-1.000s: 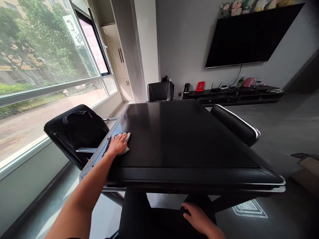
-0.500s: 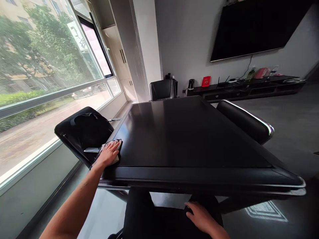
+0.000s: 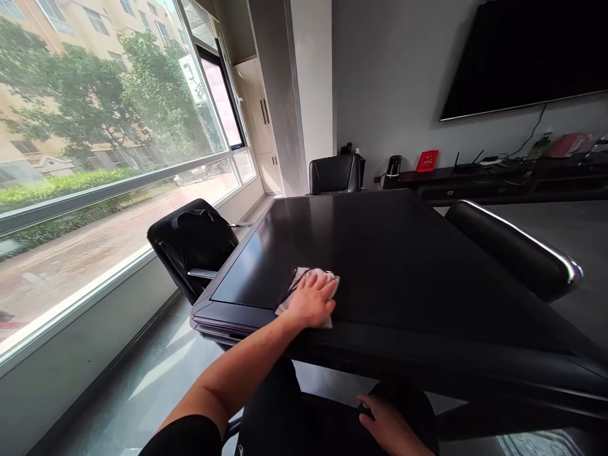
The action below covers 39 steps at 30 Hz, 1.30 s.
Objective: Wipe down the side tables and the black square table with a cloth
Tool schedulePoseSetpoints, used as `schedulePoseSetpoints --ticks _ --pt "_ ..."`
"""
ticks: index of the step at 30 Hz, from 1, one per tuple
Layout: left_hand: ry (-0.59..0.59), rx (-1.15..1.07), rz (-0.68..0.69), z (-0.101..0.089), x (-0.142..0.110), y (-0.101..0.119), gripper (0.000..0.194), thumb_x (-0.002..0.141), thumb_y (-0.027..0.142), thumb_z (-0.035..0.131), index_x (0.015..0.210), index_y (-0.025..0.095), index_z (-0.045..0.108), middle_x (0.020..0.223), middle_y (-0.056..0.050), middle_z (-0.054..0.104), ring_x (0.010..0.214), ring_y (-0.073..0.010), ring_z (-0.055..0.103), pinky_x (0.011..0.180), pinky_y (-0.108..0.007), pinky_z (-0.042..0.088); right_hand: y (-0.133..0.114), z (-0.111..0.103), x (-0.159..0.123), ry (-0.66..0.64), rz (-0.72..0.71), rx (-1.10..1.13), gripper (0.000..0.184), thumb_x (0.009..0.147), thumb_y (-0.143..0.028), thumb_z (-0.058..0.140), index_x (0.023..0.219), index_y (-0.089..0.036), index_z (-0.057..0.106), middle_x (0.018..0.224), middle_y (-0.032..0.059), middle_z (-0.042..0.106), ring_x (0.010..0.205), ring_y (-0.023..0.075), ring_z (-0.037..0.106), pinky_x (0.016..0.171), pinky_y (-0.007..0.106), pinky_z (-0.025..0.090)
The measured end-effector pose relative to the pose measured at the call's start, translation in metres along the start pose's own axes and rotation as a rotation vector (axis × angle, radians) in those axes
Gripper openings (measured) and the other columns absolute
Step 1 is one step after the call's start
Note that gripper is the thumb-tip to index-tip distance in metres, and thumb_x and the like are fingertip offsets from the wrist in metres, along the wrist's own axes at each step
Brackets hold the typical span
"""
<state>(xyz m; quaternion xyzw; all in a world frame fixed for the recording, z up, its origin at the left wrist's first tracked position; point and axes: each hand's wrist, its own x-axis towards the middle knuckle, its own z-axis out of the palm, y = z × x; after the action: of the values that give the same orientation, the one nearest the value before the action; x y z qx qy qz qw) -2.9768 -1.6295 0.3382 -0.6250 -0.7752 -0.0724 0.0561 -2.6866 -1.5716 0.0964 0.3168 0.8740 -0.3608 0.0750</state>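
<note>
My left hand [image 3: 312, 303] presses a light-coloured cloth with dark trim [image 3: 287, 308] flat on the black table [image 3: 380, 253], near its front edge. The fingers are spread over the cloth, whose edges stick out around the hand. My right hand [image 3: 387, 424] lies low over my dark-clothed leg, below the table edge. Its thumb stands apart from the fingers, and I see no object held in it; the fingertips are partly lost against the dark clothing.
Black chairs stand at the table's left [image 3: 194, 244], far end [image 3: 334, 175] and right [image 3: 513, 250]. A large window [image 3: 118, 126] runs along the left. Against the back wall, a low black cabinet [image 3: 475, 190] bears a red card [image 3: 427, 161] and a router, with a television [image 3: 532, 63] above.
My left hand has slid the cloth from the table's left edge rightward along the front. The view has turned left. My right hand stays over my leg.
</note>
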Motion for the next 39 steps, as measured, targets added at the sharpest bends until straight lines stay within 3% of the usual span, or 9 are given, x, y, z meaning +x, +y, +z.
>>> schedulePoseSetpoints --ticks 5,10,16,25,30,32,34,36,39 --pt "0.094 -0.042 0.137 0.013 0.019 0.062 0.071 0.115 0.051 0.049 0.180 0.023 0.048 0.186 -0.011 0.049 0.172 -0.0440 0.041 0.140 -0.073 0.038 0.006 0.003 0.004 -0.017 -0.010 0.017 0.059 0.092 -0.034 0.061 0.147 -0.029 0.082 0.152 0.0128 0.082 0.146 0.0327 0.075 0.126 0.043 0.056" --pt "0.142 -0.059 0.142 0.016 0.011 0.056 0.068 0.112 0.043 0.052 0.178 0.027 0.051 0.184 -0.010 0.052 0.172 -0.0386 0.042 0.141 -0.064 0.038 0.016 0.006 0.006 -0.033 0.028 0.044 0.057 0.091 -0.037 0.062 0.145 -0.033 0.081 0.154 0.0092 0.082 0.150 0.0335 0.072 0.126 0.045 0.057" --pt "0.119 -0.078 0.098 0.007 -0.025 -0.009 0.071 0.106 0.041 0.057 0.176 0.030 0.055 0.185 -0.008 0.051 0.173 -0.0363 0.042 0.143 -0.059 0.036 0.026 0.004 0.000 -0.137 0.086 0.082 0.069 0.106 -0.046 0.047 0.168 -0.019 0.064 0.171 0.0152 0.068 0.158 0.0315 0.065 0.125 0.040 0.058" --pt "0.046 0.002 -0.377 -0.025 -0.136 -0.186 0.077 0.105 0.032 0.049 0.181 0.029 0.050 0.191 -0.006 0.043 0.178 -0.0344 0.034 0.149 -0.059 0.023 0.032 0.009 0.001 -0.145 0.062 0.053 0.066 0.110 -0.044 0.046 0.167 -0.018 0.065 0.172 0.0143 0.067 0.161 0.0301 0.062 0.130 0.039 0.054" --pt "0.054 0.051 -0.599 -0.037 -0.188 -0.265 0.075 0.108 0.035 0.041 0.181 0.023 0.049 0.192 -0.010 0.040 0.177 -0.0384 0.033 0.145 -0.061 0.029 0.025 0.006 -0.003 -0.130 0.054 0.087 0.065 0.110 -0.046 0.048 0.167 -0.019 0.065 0.171 0.0138 0.068 0.159 0.0321 0.064 0.130 0.044 0.055" --pt "0.052 0.042 -0.707 -0.039 -0.197 -0.280 0.074 0.110 0.040 0.040 0.181 0.026 0.050 0.194 -0.010 0.035 0.178 -0.0461 0.028 0.142 -0.071 0.030 0.019 0.004 -0.005 -0.125 0.054 0.075 0.065 0.109 -0.043 0.049 0.166 -0.019 0.066 0.168 0.0140 0.070 0.158 0.0318 0.065 0.131 0.044 0.053" --pt "0.039 0.031 -0.708 -0.039 -0.199 -0.283 0.074 0.111 0.042 0.037 0.182 0.027 0.049 0.195 -0.010 0.032 0.179 -0.0468 0.024 0.142 -0.075 0.027 0.013 0.002 -0.007 -0.132 0.054 0.063 0.064 0.108 -0.041 0.050 0.166 -0.019 0.066 0.167 0.0141 0.071 0.157 0.0315 0.065 0.131 0.044 0.053" --pt "0.039 0.035 -0.626 -0.037 -0.196 -0.274 0.075 0.111 0.040 0.033 0.182 0.021 0.049 0.194 -0.012 0.034 0.180 -0.0397 0.027 0.145 -0.065 0.025 0.008 -0.001 -0.008 -0.139 0.054 0.064 0.064 0.108 -0.041 0.051 0.166 -0.019 0.066 0.168 0.0142 0.070 0.157 0.0318 0.065 0.131 0.044 0.053" --pt "0.063 0.062 -0.588 -0.031 -0.186 -0.237 0.073 0.111 0.039 0.036 0.179 0.020 0.053 0.191 -0.012 0.040 0.180 -0.0337 0.031 0.147 -0.056 0.026 0.005 -0.002 -0.007 -0.135 0.038 0.061 0.063 0.109 -0.040 0.050 0.166 -0.017 0.067 0.167 0.0154 0.071 0.157 0.0325 0.065 0.130 0.044 0.054"
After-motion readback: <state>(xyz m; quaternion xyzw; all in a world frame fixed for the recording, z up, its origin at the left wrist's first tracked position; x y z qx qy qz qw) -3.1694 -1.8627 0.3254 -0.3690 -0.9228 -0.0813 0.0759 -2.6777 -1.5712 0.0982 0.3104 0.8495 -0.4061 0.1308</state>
